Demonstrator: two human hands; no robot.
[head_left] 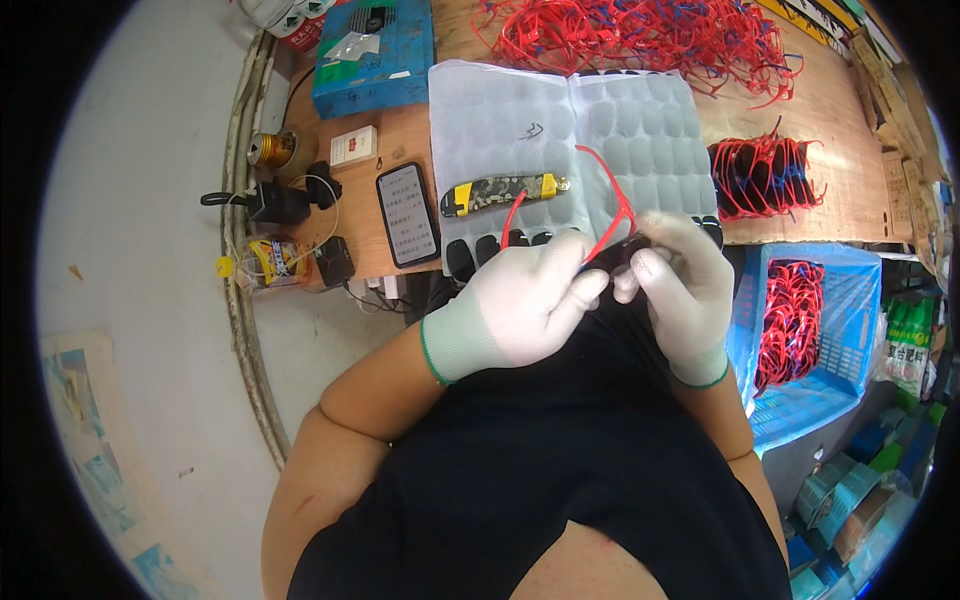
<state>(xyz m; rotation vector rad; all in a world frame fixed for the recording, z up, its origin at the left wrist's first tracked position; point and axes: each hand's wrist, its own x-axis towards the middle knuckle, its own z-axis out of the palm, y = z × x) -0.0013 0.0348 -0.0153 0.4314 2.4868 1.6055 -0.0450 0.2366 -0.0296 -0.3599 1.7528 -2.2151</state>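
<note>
Over the near edge of the table, both my gloved hands hold one pair of glasses with a red frame (622,208). My left hand (515,300) has its fingers closed on one side of the frame. On the other side, my right hand (690,290) pinches at a dark lens (622,252); the fingers partly hide it, and I cannot tell whether it sits in the rim. Beneath lies a white sheet (500,110) with rows of dark lenses showing through. Bare black lenses (460,260) line its near edge. A camouflage-and-yellow utility knife (505,193) rests on the sheet.
Red frames (640,40) are heaped at the back. Glasses with dark lenses (765,175) stand in a row at right, above a blue crate (850,350) holding more. A phone (408,215), cigarette box (354,146), blue box (370,65) and can (268,150) are at left.
</note>
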